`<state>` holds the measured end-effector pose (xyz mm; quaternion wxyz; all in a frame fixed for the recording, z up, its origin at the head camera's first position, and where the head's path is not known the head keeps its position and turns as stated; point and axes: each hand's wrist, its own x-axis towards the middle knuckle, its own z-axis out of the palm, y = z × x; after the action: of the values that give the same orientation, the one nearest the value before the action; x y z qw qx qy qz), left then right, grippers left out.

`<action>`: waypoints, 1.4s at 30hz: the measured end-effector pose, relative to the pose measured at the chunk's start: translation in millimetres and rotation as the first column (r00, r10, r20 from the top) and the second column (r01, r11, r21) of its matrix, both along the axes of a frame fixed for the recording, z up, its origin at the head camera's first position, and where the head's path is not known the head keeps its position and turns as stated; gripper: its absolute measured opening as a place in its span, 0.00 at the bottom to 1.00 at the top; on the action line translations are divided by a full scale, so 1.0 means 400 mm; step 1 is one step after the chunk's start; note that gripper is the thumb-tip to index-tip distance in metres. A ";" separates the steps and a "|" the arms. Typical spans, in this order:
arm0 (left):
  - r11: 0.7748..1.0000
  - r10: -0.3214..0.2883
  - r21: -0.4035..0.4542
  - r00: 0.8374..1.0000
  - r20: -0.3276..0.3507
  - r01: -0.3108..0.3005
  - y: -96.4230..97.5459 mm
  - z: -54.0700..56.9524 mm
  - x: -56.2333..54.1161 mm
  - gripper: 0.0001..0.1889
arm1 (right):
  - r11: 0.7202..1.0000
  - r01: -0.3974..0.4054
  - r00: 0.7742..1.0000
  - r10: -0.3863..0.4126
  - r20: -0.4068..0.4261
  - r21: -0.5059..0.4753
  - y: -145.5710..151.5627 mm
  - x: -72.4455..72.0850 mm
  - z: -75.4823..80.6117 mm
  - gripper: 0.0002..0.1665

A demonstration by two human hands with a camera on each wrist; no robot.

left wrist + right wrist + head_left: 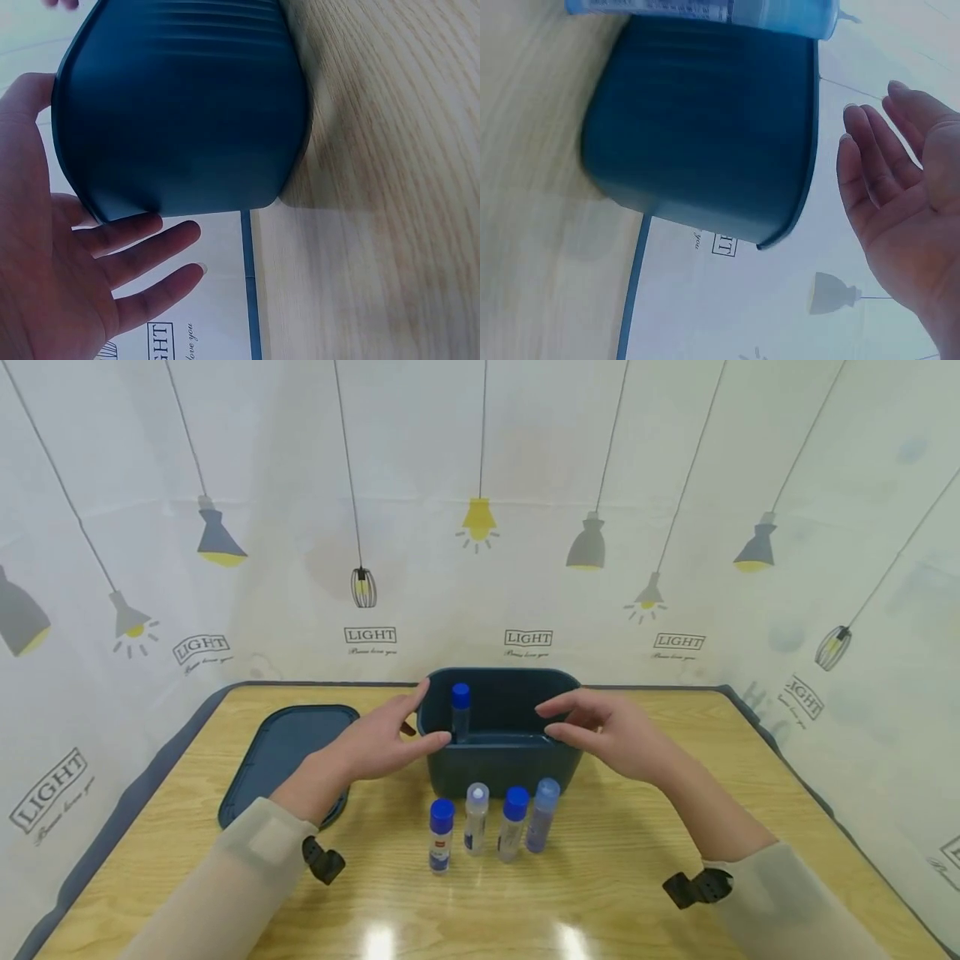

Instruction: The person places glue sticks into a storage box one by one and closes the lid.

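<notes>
A dark blue plastic bin [504,768] stands at the back middle of the table. My left hand [384,737] is at its left end, thumb along the front rim and index finger by the back left corner. In the left wrist view, its other fingers spread loosely beside the bin's end. My right hand [618,733] hovers over the right end, fingers relaxed, holding nothing; the right wrist view shows it apart from the rim. A blue-capped glue stick [461,714] stands upright inside the bin at the left. Several more tubes, including a blue-capped glue stick [441,837], stand in front.
A flat dark blue lid [288,752] lies left of the bin, partly behind the left forearm. The wooden table [600,893] reaches back to a hanging sheet [420,468] printed with lamps. A black wrist camera [322,860] shows on the left sleeve.
</notes>
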<state>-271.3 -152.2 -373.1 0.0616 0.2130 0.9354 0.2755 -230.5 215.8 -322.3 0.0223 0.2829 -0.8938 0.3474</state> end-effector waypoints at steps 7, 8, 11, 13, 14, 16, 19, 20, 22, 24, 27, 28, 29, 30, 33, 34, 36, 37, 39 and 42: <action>1.000 -0.001 0.007 1.000 0.009 0.001 -0.005 -0.004 -0.001 0.58 | 0.997 -0.070 0.997 0.070 -0.020 -0.017 0.027 0.065 -0.037 0.14; 1.000 0.000 0.007 1.000 0.009 0.000 -0.006 -0.004 -0.001 0.58 | 0.997 -0.079 0.997 0.079 -0.010 -0.016 0.029 0.072 -0.045 0.15; 1.000 0.003 0.011 1.000 0.014 -0.003 -0.006 -0.003 0.000 0.58 | 0.995 -0.100 0.994 0.100 0.051 -0.013 0.032 0.087 -0.071 0.16; 1.000 0.004 0.011 1.000 0.017 -0.004 -0.006 -0.004 0.000 0.58 | 0.994 -0.110 0.990 0.111 0.083 -0.014 0.033 0.093 -0.087 0.17; 1.000 0.004 0.012 1.000 0.017 -0.004 -0.005 -0.004 0.000 0.58 | 0.994 -0.111 0.989 0.111 0.094 -0.014 0.034 0.096 -0.094 0.18; 1.000 0.004 0.011 1.000 0.018 -0.004 -0.004 -0.005 0.000 0.58 | 0.993 -0.115 0.988 0.116 0.104 -0.017 0.035 0.099 -0.107 0.18; 1.000 0.006 0.009 1.000 0.018 -0.006 -0.003 -0.006 -0.001 0.58 | 0.993 -0.113 0.988 0.115 0.102 -0.026 0.037 0.101 -0.122 0.17; 1.000 0.007 0.008 1.000 0.017 -0.007 -0.003 -0.006 -0.001 0.58 | 0.994 -0.108 0.988 0.111 0.104 -0.030 0.038 0.102 -0.126 0.17; 1.000 0.007 0.010 1.000 0.015 -0.007 -0.003 -0.005 -0.002 0.58 | 0.994 -0.100 0.988 0.104 0.113 -0.041 0.039 0.102 -0.135 0.18; 1.000 0.007 0.010 1.000 0.013 -0.008 -0.003 -0.004 -0.002 0.58 | 0.994 -0.090 0.987 0.097 0.126 -0.058 0.039 0.103 -0.145 0.18; 1.000 0.007 0.012 1.000 0.012 -0.007 -0.002 -0.002 -0.003 0.58 | 0.991 -0.090 0.984 0.104 0.142 -0.097 0.039 0.104 -0.162 0.20; 1.000 0.007 0.012 1.000 0.014 -0.007 -0.002 -0.002 -0.003 0.58 | 0.989 -0.093 0.983 0.109 0.146 -0.112 0.039 0.104 -0.168 0.21; 1.000 0.007 0.012 1.000 0.015 -0.007 -0.002 -0.002 -0.003 0.58 | 0.988 -0.092 0.982 0.111 0.153 -0.124 0.038 0.105 -0.174 0.22; 1.000 0.007 0.014 1.000 0.017 -0.007 -0.002 -0.001 -0.003 0.58 | 0.986 -0.093 0.981 0.115 0.159 -0.138 0.038 0.105 -0.179 0.22; 1.000 0.005 0.015 1.000 0.018 -0.005 -0.002 -0.002 -0.003 0.58 | 0.981 -0.095 0.978 0.124 0.168 -0.171 0.035 0.106 -0.191 0.23; 1.000 0.004 0.015 1.000 0.016 -0.004 -0.002 -0.001 -0.003 0.58 | 0.979 -0.095 0.977 0.126 0.170 -0.180 0.034 0.106 -0.193 0.23; 1.000 0.003 0.015 1.000 0.014 -0.003 -0.002 -0.001 -0.003 0.58 | 0.976 -0.096 0.978 0.129 0.166 -0.193 0.030 0.105 -0.197 0.22; 1.000 0.002 0.015 1.000 0.013 -0.002 -0.002 -0.001 -0.003 0.58 | 0.975 -0.098 0.978 0.131 0.164 -0.198 0.028 0.104 -0.199 0.22; 1.000 0.000 0.016 1.000 0.013 0.000 -0.002 -0.001 -0.002 0.58 | 0.974 -0.099 0.978 0.133 0.159 -0.203 0.024 0.103 -0.204 0.22; 1.000 -0.003 0.023 1.000 0.016 0.003 -0.002 -0.001 -0.001 0.58 | 0.974 -0.095 0.981 0.127 0.147 -0.206 0.019 0.103 -0.210 0.22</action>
<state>-271.8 -152.8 -373.5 0.0670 0.2127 0.9313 0.2879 -189.1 223.6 -406.2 -0.0405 0.3002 -0.8364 0.4569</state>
